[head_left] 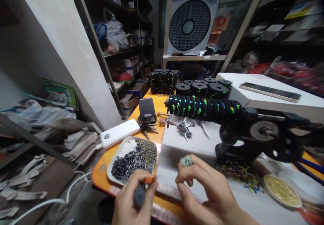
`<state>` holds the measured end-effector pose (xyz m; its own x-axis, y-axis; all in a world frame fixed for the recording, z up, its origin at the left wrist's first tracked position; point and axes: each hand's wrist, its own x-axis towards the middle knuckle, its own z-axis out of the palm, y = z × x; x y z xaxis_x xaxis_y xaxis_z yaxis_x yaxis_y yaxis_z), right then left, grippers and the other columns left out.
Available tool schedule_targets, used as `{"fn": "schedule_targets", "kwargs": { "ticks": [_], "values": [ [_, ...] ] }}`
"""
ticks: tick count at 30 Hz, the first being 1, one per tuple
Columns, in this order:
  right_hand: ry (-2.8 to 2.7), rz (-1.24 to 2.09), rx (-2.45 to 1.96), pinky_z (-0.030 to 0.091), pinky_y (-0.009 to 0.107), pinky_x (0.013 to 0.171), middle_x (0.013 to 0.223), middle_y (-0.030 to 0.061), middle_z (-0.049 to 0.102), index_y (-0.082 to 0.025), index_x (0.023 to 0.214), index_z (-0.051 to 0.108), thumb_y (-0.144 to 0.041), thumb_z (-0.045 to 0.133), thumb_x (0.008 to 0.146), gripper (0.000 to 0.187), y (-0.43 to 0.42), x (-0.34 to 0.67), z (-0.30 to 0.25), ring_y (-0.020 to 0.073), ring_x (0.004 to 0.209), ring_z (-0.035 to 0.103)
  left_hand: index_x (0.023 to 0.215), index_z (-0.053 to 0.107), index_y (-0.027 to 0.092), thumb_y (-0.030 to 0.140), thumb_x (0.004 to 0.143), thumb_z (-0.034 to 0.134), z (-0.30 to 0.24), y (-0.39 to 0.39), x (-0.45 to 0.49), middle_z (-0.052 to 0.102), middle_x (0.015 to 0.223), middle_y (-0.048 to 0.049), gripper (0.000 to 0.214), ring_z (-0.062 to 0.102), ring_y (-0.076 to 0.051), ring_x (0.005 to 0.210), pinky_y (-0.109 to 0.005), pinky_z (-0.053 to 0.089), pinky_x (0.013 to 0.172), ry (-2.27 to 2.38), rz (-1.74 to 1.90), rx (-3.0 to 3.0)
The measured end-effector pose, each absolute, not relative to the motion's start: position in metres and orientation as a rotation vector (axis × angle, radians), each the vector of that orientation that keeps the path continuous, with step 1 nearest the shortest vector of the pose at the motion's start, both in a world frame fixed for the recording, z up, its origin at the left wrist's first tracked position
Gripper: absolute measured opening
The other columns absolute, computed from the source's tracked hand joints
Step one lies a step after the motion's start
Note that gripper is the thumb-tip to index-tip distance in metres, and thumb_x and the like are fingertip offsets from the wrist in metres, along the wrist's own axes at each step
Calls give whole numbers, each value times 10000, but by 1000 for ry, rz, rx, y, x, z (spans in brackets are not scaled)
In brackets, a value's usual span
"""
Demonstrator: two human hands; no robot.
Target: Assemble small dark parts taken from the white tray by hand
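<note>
My left hand (134, 198) is closed around a small dark round part with an orange tip (140, 193), held low over the near edge of the orange table (101, 169). My right hand (205, 188) is beside it, fingers curled, pinching a small greenish piece (186, 161) at the fingertips. Both hands are just in front of a white tray (118, 154) holding several small dark cylindrical parts (136, 157). Behind them, a dark winding tool (255, 133) carries a row of black rings with green marks (202, 107) on its shaft.
Stacks of black rings (164, 81) stand at the back of the table. A white power bank (118, 132), a phone stand (147, 111) with keys, a dish of yellow bits (280, 191), scattered coloured bits (240, 177) and a phone (269, 91) on a white box lie around. Shelves surround the table.
</note>
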<state>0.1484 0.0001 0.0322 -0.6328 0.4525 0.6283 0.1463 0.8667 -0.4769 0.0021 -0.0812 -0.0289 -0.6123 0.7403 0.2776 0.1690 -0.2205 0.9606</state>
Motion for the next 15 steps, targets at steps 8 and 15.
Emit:
{"fn": "schedule_targets", "kwargs": {
  "ticks": [8, 15],
  "values": [
    [-2187, 523, -388, 468, 249, 626, 743, 24, 594, -170, 880, 603, -60, 593, 851, 114, 5, 147, 29, 131, 681, 556, 1284, 593, 272, 347, 974, 495, -39, -69, 13, 530, 1382, -59, 334, 517, -201, 1265, -286, 359, 1043, 1538, 1689, 1207],
    [-2096, 558, -535, 425, 251, 575, 713, 13, 582, -224, 907, 709, -135, 615, 887, 131, 8, 148, 29, 133, 637, 544, 1380, 533, 260, 489, 994, 468, -29, -68, 25, 576, 1281, -93, 453, 595, -195, 1042, -277, 435, 841, 1457, 1702, 945]
  ]
}}
